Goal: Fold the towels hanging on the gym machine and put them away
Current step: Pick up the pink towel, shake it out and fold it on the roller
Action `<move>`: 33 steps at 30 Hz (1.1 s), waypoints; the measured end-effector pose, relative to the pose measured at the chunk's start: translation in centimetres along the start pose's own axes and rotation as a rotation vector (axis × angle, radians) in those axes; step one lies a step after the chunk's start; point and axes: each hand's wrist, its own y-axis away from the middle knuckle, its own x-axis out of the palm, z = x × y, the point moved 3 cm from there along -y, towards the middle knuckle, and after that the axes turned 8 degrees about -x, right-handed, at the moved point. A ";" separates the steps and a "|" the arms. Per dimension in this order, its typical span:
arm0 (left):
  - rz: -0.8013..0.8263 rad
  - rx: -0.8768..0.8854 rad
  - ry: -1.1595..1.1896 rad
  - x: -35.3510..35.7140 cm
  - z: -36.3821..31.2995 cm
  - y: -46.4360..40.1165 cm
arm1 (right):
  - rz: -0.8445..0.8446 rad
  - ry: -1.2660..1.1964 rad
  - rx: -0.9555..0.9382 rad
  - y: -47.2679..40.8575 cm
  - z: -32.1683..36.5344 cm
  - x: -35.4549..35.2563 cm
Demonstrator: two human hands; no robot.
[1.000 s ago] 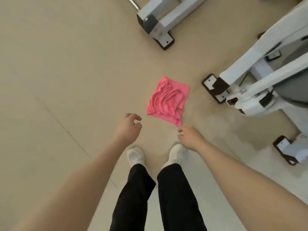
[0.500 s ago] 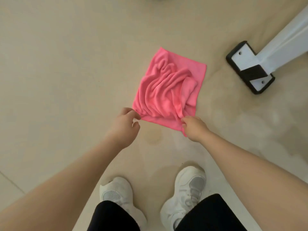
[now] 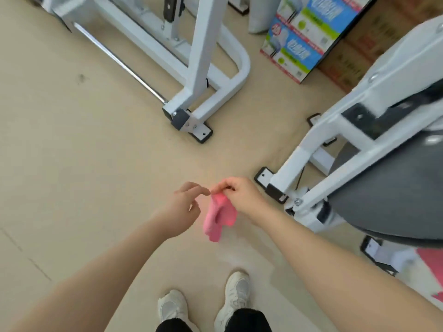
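A small pink towel (image 3: pixel 219 218) hangs bunched in the air above the beige floor, a little in front of my feet. My right hand (image 3: pixel 239 195) pinches its top edge between thumb and fingers. My left hand (image 3: pixel 185 203) is right beside it, fingers apart, fingertips next to the towel's top without a clear grip. Another pink cloth (image 3: pixel 432 271) shows at the right edge, below the grey and white gym machine (image 3: pixel 374 144).
A second white machine frame (image 3: pixel 199 75) with a chrome bar stands ahead on the floor. Printed cardboard boxes (image 3: pixel 304 37) are stacked at the back right. My white shoes (image 3: pixel 236 298) are at the bottom of the view. Open floor lies to the left.
The towel lay crumpled flat on the floor and both hands took its near corners. Now it is lifted off the floor, hanging from my right hand, and my view has risen.
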 end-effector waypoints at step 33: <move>0.481 0.117 0.184 -8.2 -30.2 25.0 | -0.507 -0.708 -0.168 37.6 13.6 -13.9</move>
